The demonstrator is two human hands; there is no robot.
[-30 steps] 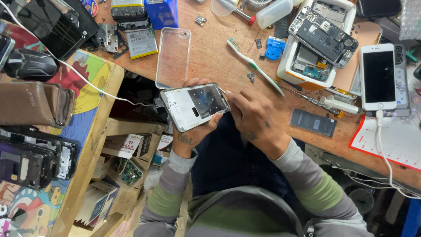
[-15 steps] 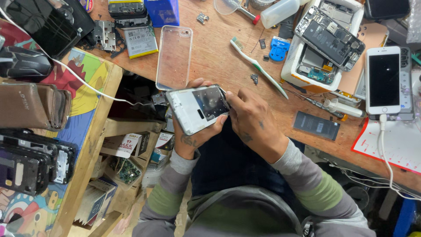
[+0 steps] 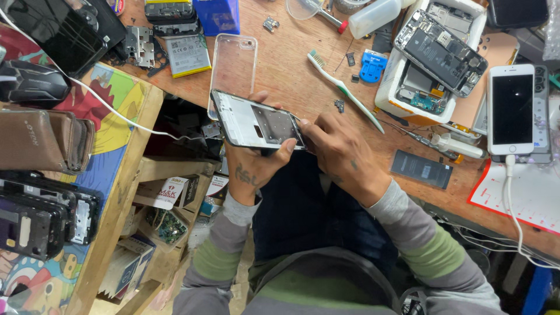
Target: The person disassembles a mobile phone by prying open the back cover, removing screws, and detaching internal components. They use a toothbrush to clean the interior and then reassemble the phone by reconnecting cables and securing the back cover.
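Grey sleeves with green bands; tattooed left hand [image 3: 251, 169].

Single head-worn view, looking steeply down from close above; wooden bench [image 3: 291, 76] across the upper frame, lap and sleeves at the bottom, shelf edge at left.

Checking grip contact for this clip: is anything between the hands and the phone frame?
Nothing visible. The left hand grips the phone frame from beneath, and the right hand touches its right end directly.
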